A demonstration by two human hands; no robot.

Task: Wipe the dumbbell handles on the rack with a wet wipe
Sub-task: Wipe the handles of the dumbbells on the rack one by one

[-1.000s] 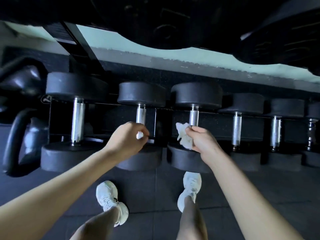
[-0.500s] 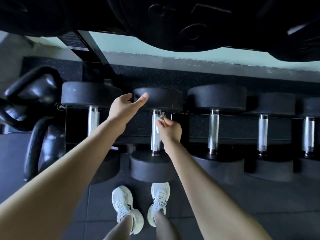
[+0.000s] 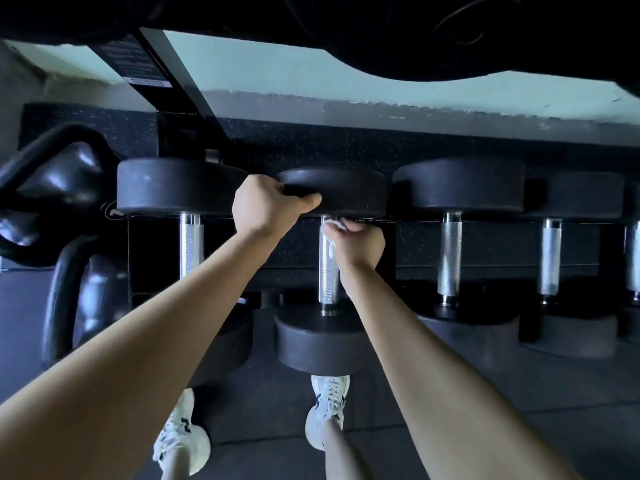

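Several black dumbbells with chrome knurled handles lie in a row on a low rack. My left hand (image 3: 268,204) grips the far head (image 3: 349,192) of the second dumbbell from the left, thumb along its rim. My right hand (image 3: 358,242) holds a white wet wipe (image 3: 331,233) wrapped round the top of that dumbbell's handle (image 3: 327,275). Most of the wipe is hidden in my fingers. The leftmost dumbbell's handle (image 3: 191,249) and the third dumbbell's handle (image 3: 449,254) stand bare on either side.
Black kettlebells (image 3: 65,188) sit at the left beside the rack. A black rack upright (image 3: 180,88) and large dark weights on an upper tier (image 3: 415,36) overhang the row. My feet in white trainers (image 3: 329,407) stand on dark rubber flooring just before the rack.
My left hand went from hovering open to gripping the far head of the second dumbbell. My right hand with the wipe closed round the top of that handle. The view moved closer.
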